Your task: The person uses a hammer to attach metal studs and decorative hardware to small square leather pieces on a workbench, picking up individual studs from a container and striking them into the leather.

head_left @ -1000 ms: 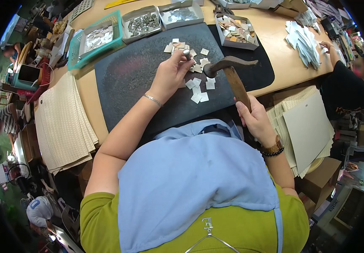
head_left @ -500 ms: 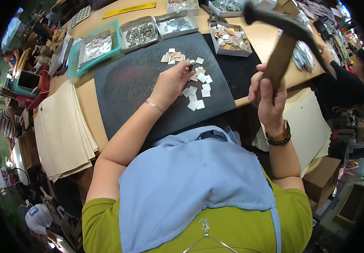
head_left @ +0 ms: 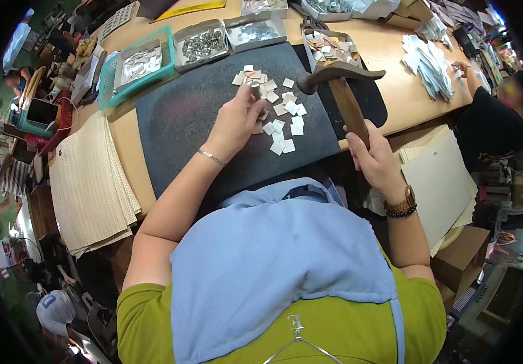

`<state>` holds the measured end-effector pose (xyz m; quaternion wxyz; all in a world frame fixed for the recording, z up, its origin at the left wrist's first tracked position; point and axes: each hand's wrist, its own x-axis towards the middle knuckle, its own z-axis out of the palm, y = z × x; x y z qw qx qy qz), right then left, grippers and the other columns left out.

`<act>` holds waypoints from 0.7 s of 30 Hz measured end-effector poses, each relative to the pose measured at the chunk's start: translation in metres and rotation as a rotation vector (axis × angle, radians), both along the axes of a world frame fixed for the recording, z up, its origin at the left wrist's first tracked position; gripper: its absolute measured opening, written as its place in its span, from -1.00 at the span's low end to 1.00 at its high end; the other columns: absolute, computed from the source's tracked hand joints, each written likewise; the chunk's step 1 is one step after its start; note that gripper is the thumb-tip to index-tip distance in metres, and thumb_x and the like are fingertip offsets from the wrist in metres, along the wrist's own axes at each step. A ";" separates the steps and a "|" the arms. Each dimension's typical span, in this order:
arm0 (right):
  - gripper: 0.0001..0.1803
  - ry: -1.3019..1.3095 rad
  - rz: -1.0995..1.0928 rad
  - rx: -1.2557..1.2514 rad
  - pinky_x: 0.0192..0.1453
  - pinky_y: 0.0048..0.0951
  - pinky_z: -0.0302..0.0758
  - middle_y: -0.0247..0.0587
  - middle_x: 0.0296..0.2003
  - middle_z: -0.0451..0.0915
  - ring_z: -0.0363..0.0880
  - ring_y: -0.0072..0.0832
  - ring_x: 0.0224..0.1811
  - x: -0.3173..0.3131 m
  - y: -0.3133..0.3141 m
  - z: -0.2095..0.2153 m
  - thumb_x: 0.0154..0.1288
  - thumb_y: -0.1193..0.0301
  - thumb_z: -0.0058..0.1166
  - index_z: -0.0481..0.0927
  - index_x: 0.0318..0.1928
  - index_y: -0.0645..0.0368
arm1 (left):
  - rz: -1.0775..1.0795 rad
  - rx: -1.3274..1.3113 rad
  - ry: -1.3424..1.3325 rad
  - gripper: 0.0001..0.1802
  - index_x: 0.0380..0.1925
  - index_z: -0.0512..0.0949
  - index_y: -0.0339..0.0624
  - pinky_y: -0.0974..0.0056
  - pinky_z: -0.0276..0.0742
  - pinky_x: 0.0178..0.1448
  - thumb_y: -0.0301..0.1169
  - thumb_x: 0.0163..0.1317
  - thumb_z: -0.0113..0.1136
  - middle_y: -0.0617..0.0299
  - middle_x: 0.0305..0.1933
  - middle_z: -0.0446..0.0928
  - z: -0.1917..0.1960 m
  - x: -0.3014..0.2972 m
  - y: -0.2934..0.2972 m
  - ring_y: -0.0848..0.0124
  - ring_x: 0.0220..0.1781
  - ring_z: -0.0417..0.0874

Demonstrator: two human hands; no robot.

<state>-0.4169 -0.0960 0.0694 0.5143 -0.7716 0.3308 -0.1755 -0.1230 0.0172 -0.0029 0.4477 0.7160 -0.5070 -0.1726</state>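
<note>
My left hand (head_left: 232, 126) is closed around a short metal punch (head_left: 254, 89), its round silver top showing above the fingers. The punch's lower end is hidden by the hand. Under and beside it, small pale square pieces (head_left: 278, 137) lie scattered on a dark board (head_left: 179, 136). In my right hand (head_left: 375, 159) is a hammer (head_left: 349, 103), gripped by its wooden handle. The hammer's dark metal head hangs in the air right of the punch, apart from it.
Behind the board stand a teal basket (head_left: 105, 85) of pale pieces, a box of metal parts (head_left: 199, 43), a box of silvery pieces (head_left: 255, 31) and a box of square pieces (head_left: 332, 48). Textured sheets (head_left: 91, 182) are stacked at left. A co-worker's arm (head_left: 472, 79) reaches in at right.
The hammer has come down and to the left, closer to the punch, with my right hand lower. My left hand and the punch have shifted slightly left.
</note>
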 end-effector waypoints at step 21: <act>-0.63 0.172 0.093 -0.218 -0.19 -0.11 0.55 0.11 -0.41 0.63 0.68 0.02 -0.31 0.008 0.009 -0.023 0.58 0.22 0.13 0.52 0.08 0.31 | 0.009 -0.082 0.180 -0.75 0.00 0.53 -0.28 0.28 0.67 -0.02 -0.33 0.52 0.28 0.12 -0.21 0.74 -0.004 0.012 0.003 0.39 -0.11 0.78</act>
